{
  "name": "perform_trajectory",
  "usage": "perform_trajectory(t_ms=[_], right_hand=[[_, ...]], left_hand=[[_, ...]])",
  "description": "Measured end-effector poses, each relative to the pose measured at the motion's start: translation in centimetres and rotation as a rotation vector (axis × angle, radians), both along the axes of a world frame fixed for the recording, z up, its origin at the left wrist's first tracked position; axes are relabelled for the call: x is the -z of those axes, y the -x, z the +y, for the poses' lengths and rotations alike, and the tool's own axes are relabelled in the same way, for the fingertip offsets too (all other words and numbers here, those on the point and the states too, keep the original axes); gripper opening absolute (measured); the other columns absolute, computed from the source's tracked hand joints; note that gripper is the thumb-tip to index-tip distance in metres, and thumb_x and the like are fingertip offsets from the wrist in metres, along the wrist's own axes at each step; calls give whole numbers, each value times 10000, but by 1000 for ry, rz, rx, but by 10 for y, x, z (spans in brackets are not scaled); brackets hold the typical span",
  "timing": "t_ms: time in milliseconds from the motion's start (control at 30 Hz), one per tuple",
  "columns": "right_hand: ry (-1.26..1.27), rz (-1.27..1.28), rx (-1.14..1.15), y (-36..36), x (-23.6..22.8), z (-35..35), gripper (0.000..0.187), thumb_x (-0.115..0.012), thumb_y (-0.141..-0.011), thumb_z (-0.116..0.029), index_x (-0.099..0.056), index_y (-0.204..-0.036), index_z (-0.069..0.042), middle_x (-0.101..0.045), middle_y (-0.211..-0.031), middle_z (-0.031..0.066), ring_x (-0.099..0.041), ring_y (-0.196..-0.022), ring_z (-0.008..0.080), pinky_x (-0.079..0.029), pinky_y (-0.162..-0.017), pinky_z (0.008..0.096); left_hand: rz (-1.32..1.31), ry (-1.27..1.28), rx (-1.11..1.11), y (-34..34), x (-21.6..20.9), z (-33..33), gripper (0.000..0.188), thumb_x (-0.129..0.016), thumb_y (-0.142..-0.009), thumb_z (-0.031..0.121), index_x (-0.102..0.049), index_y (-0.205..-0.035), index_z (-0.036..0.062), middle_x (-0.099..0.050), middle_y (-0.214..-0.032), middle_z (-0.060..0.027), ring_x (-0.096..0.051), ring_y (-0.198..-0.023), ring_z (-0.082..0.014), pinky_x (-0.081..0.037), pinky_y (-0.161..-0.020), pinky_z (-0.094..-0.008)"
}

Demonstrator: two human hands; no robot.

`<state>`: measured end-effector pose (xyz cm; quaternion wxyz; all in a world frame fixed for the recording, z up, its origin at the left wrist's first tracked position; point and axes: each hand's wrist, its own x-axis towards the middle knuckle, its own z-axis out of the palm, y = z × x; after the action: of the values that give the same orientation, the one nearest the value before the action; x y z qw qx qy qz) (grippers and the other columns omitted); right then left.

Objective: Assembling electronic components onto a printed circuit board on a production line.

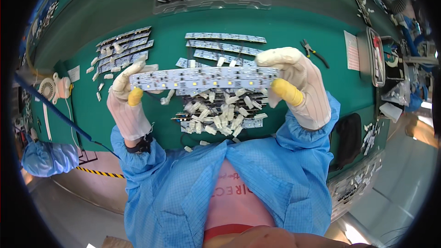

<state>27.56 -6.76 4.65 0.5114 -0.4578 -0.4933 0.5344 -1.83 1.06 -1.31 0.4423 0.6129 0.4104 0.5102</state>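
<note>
A long white LED circuit board [202,79] is held up level between my gloved hands, its row of small yellowish LEDs showing. My left hand [131,87] pinches its left end, a yellow cover on the thumb. At the right end my right hand [291,80] grips it with the fingers behind and a yellow-covered thumb in front. Below and behind the board lies a pile of boards with white plug connectors [225,117] on short leads. More LED boards [225,36] lie in rows beyond it, partly hidden by the held one.
Stacked boards [124,48] lie at the left. A clear tray [211,4] with boards stands at the back. Pliers [315,54] lie at the right, near a metal-rimmed bin [374,57]. A small fan [54,87] and a blue coiled cord [59,115] are at the left.
</note>
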Motion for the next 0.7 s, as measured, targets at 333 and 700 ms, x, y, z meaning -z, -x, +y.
perform_trajectory(t_ms=[333, 700], right_hand=[[16, 116, -44, 2, 0, -1, 397, -651, -870, -192, -515, -1176, 21, -620, -941, 116, -530, -663, 83, -432, -563, 205], [1, -224, 123, 1, 10, 11, 495, -621, -863, -407, -543, -1141, -5, -548, -746, 16, -451, -561, 61, -319, -519, 189]], left_hand=[[60, 94, -5, -3, -4, 1, 495, -648, -862, 359, -578, -1146, -40, -667, -1021, -157, -652, -844, -182, -525, -724, -263], [-301, 123, 120, -9, -19, -16, 529, -732, -785, 198, -539, -1198, -69, -657, -982, -170, -640, -760, -179, -508, -679, -270]])
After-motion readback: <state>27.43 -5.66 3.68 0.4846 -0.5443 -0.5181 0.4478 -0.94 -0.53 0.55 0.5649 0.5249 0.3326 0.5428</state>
